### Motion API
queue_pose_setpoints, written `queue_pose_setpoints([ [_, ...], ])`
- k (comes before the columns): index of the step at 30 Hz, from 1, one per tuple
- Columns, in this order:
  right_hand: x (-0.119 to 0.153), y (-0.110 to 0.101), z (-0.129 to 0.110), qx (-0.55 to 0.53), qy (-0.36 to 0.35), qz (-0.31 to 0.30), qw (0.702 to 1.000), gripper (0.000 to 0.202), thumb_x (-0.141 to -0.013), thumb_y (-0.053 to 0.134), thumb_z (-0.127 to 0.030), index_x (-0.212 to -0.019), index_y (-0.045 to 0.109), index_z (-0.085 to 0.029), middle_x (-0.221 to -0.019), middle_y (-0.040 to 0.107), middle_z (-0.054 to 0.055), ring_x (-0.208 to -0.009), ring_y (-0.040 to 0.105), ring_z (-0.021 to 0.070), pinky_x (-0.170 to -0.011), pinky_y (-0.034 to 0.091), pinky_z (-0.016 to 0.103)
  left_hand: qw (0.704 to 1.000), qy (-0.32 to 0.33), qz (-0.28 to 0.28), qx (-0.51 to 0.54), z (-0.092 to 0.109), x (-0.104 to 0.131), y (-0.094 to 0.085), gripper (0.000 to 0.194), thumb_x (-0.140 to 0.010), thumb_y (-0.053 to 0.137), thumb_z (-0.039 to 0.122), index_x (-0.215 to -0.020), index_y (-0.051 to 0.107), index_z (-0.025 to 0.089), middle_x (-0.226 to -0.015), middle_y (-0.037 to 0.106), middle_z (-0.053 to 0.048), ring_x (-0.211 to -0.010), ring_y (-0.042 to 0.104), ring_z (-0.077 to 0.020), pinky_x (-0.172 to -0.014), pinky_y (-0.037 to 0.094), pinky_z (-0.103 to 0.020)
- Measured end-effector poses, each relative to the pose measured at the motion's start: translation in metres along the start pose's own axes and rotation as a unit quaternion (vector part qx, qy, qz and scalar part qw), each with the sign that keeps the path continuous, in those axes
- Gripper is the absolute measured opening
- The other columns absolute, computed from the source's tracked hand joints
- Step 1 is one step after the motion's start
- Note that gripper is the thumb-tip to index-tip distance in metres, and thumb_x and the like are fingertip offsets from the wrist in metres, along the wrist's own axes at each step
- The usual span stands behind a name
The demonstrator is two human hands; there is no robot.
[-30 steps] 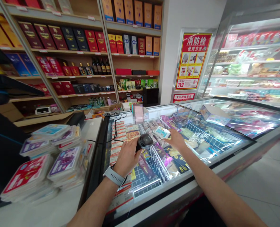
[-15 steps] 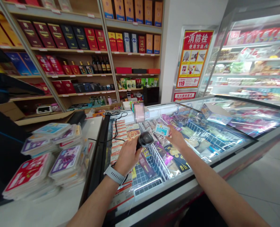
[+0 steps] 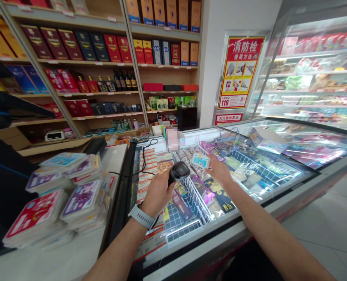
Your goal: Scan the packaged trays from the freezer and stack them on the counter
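Note:
My left hand [image 3: 159, 194], with a grey watch band on its wrist, is wrapped round the handle of a black handheld scanner [image 3: 180, 171]. The scanner's head points right. Between the thumb and fingers of my right hand [image 3: 219, 170] is a small white and light-blue package [image 3: 201, 160], just right of the scanner. Both hands are over the glass top of a chest freezer [image 3: 187, 234], where wire baskets and colourful packets show through.
Stacked flat plastic tubs [image 3: 82, 201] stand on the white counter [image 3: 82, 257] at the left. A black cable [image 3: 144, 164] lies across the freezer's left part. An open carton [image 3: 268, 140] sits at the back right. Shelves of boxes [image 3: 91, 45] line the wall.
Hands, scanner and package are in nearly the same place, with only a very slight shift of the scanner's head.

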State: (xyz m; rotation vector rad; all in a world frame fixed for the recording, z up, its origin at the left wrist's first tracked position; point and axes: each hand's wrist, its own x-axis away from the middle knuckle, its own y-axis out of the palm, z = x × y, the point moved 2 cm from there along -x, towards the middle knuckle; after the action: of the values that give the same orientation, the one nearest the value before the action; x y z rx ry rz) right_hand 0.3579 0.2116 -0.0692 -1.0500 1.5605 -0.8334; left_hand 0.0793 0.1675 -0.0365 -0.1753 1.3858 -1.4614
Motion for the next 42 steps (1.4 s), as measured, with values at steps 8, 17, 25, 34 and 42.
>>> queue_pose_setpoints([
  [8, 0.0, -0.004, -0.001, -0.004, -0.034, 0.06, 0.998, 0.055, -0.083, 0.06, -0.031, -0.132, 0.039, -0.018, -0.091, 0.072, 0.005, -0.085, 0.067, 0.0254, -0.078, 0.042, 0.033, 1.0, -0.004, 0.0, 0.023, 0.0, 0.0, -0.001, 0.051, -0.089, 0.053, 0.022, -0.137, 0.038, 0.019, -0.123, 0.061, -0.012, -0.109, 0.059, -0.0266, -0.096, 0.045, -0.045],
  [17, 0.002, -0.008, -0.004, -0.055, -0.071, 0.123, 0.988, 0.051, -0.088, 0.053, -0.037, -0.132, 0.041, -0.014, -0.095, 0.07, 0.008, -0.093, 0.063, 0.0253, -0.097, 0.032, 0.039, 0.999, 0.006, 0.03, 0.013, -0.002, 0.001, -0.001, 0.049, -0.09, 0.05, 0.024, -0.137, 0.037, 0.017, -0.125, 0.059, -0.013, -0.111, 0.057, -0.0275, -0.097, 0.046, -0.045],
  [25, 0.005, -0.005, -0.009, -0.053, -0.072, 0.143, 0.986, 0.056, -0.087, 0.053, -0.048, -0.13, 0.044, -0.013, -0.099, 0.069, 0.011, -0.096, 0.061, 0.0264, -0.102, 0.028, 0.041, 0.999, 0.012, 0.047, 0.025, 0.002, 0.001, -0.002, 0.05, -0.09, 0.05, 0.024, -0.138, 0.036, 0.018, -0.129, 0.057, -0.013, -0.116, 0.055, -0.0284, -0.099, 0.045, -0.047],
  [34, 0.005, -0.005, -0.011, -0.051, -0.083, 0.179, 0.979, 0.056, -0.088, 0.052, -0.049, -0.129, 0.046, -0.011, -0.099, 0.068, 0.011, -0.097, 0.061, 0.0244, -0.106, 0.024, 0.04, 0.999, 0.014, 0.036, 0.03, 0.004, 0.0, -0.001, 0.05, -0.09, 0.049, 0.024, -0.137, 0.036, 0.016, -0.132, 0.055, -0.015, -0.119, 0.054, -0.0279, -0.104, 0.041, -0.05],
  [42, 0.005, -0.003, -0.01, -0.043, -0.083, 0.167, 0.982, 0.056, -0.089, 0.048, -0.048, -0.132, 0.044, -0.011, -0.105, 0.067, 0.013, -0.1, 0.059, 0.0259, -0.108, 0.02, 0.043, 0.998, 0.027, 0.041, 0.03, 0.005, 0.0, -0.002, 0.049, -0.09, 0.05, 0.023, -0.137, 0.036, 0.019, -0.131, 0.056, -0.012, -0.117, 0.055, -0.0282, -0.1, 0.044, -0.048],
])
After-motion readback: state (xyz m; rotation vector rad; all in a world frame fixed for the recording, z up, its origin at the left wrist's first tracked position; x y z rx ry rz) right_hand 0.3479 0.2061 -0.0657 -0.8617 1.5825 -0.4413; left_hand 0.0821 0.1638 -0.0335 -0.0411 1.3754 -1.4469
